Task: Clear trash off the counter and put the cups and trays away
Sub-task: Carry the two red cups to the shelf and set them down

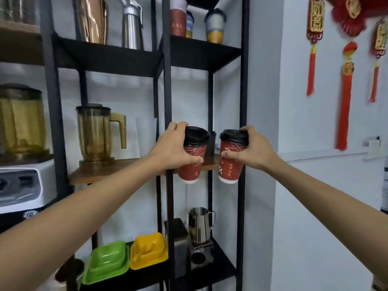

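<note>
My left hand (172, 147) grips a red paper cup with a black lid (193, 156). My right hand (252, 148) grips a second, matching red paper cup (231, 160). Both cups are held upright in the air, side by side, in front of the middle wooden shelf (100, 171) of a black metal rack (168, 85). Their bases hang slightly below the shelf's front edge. On the bottom shelf lie a green tray (107, 263) and a yellow tray (149, 250) next to each other.
An amber blender jug (96, 131) stands on the middle shelf's left side. A steel milk pitcher (199, 223) and small metal tools sit low on the right. Printed cups (215, 26) and a steel bottle (132, 24) fill the top shelf. A blender (21, 143) stands far left. Red ornaments (346, 80) hang on the wall.
</note>
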